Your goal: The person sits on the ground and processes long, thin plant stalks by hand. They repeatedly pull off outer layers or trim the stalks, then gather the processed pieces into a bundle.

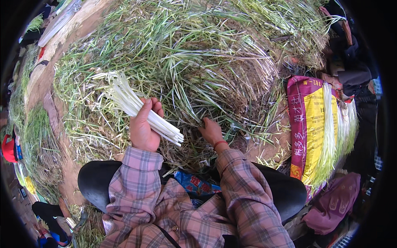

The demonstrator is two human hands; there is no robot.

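In my left hand (146,125) lies a bundle of pale, cleaned allium-like stalks (162,125), the thumb closed over it. The white cut-looking ends point to the lower right, the thin ends to the upper left. My right hand (211,131) reaches down into the large heap of green leafy stalks (186,77), its fingertips at the base of some green stalks (186,102). The fingers are partly hidden by the heap, so whether they grip a stalk is unclear. A red band circles the right wrist.
Right of me, a purple and yellow printed sack (297,124) carries bunches of pale stalks (328,124). A purple cloth (335,204) lies below it. Another person's dark-clothed legs (363,124) are at the far right. More green stalks (40,139) lie at the left, near a red item (8,148).
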